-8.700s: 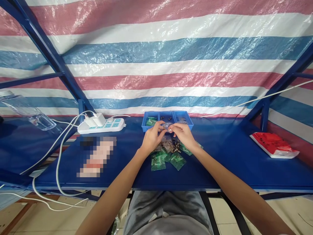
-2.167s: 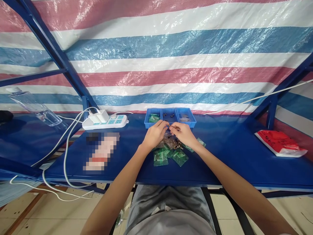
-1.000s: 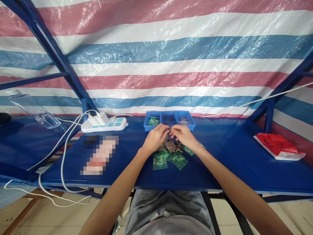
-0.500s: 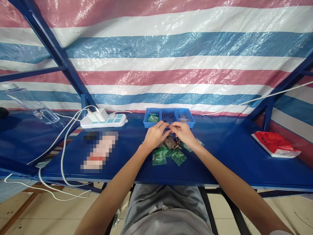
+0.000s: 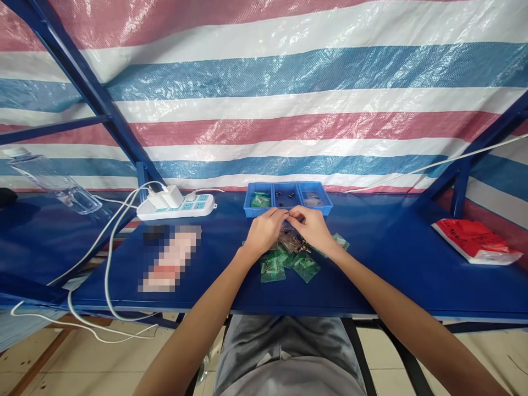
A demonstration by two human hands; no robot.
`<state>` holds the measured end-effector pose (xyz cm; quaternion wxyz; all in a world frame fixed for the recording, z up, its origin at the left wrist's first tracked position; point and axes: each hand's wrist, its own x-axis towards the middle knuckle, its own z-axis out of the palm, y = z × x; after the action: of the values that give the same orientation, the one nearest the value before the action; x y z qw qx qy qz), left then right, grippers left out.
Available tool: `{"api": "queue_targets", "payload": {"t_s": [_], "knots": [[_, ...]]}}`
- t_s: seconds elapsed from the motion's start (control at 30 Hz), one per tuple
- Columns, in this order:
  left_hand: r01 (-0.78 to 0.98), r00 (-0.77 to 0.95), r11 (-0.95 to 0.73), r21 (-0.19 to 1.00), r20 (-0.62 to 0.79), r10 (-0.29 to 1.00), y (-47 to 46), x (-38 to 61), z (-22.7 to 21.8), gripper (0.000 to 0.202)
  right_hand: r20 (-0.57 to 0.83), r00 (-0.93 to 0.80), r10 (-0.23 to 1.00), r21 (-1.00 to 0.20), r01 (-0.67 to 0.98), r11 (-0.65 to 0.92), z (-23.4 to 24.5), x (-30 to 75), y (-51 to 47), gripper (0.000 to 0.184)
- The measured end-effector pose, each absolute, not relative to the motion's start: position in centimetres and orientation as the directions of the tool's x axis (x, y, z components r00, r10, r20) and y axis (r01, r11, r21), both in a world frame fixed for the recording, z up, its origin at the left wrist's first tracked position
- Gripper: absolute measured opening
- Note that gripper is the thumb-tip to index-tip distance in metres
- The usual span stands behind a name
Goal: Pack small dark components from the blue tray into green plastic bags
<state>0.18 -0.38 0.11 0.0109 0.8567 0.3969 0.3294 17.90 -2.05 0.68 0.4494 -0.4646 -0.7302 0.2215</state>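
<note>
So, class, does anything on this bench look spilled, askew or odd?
Loose parts lie among the bags, outside the tray, so they look spilled, though that may be deliberate. A white cable droops untidily over the front edge of the bench. The bottle seems tilted, perhaps from lens distortion.

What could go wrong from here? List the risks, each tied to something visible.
First, anything pinched where the left hand and right hand meet, too small to make out, might drop among the plastic bags and metal pieces below. Second, the blue tray sits close beyond them, so a bump could shift it. Third, the white cable drooping past the edge of the table could snag.
</note>
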Motion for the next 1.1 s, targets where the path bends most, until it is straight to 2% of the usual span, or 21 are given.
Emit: {"api": "queue_targets", "payload": {"t_s": [0.13,0.4,0.53,0.73,1.1], "knots": [[0.644,0.431,-0.683,0.345,0.574,0.696,-0.41,0.19,0.4,0.029,0.458,-0.204,0.865,-0.704,0.511,0.493,0.71,17.76,-2.17,0.018],[0.513,0.324,-0.66,0.549,0.588,0.741,-0.41,0.29,0.31,0.02,0.462,-0.263,0.847,-0.639,0.564,0.523,0.63,17.54,-2.22,0.023],[0.491,0.335,-0.657,0.572,0.573,0.748,-0.38,0.28,0.49,0.023,0.443,-0.233,0.866,-0.675,0.549,0.493,0.47,17.66,-2.03,0.022],[0.415,0.313,-0.584,0.698,0.493,0.812,-0.11,0.18,0.78,0.022,0.449,-0.224,0.865,-0.707,0.503,0.497,0.74,17.89,-2.04,0.02],[0.489,0.312,-0.613,0.621,0.532,0.787,0.03,0.29,0.56,0.026,0.486,-0.167,0.858,-0.681,0.543,0.491,0.5,17.89,-2.03,0.016]]}}
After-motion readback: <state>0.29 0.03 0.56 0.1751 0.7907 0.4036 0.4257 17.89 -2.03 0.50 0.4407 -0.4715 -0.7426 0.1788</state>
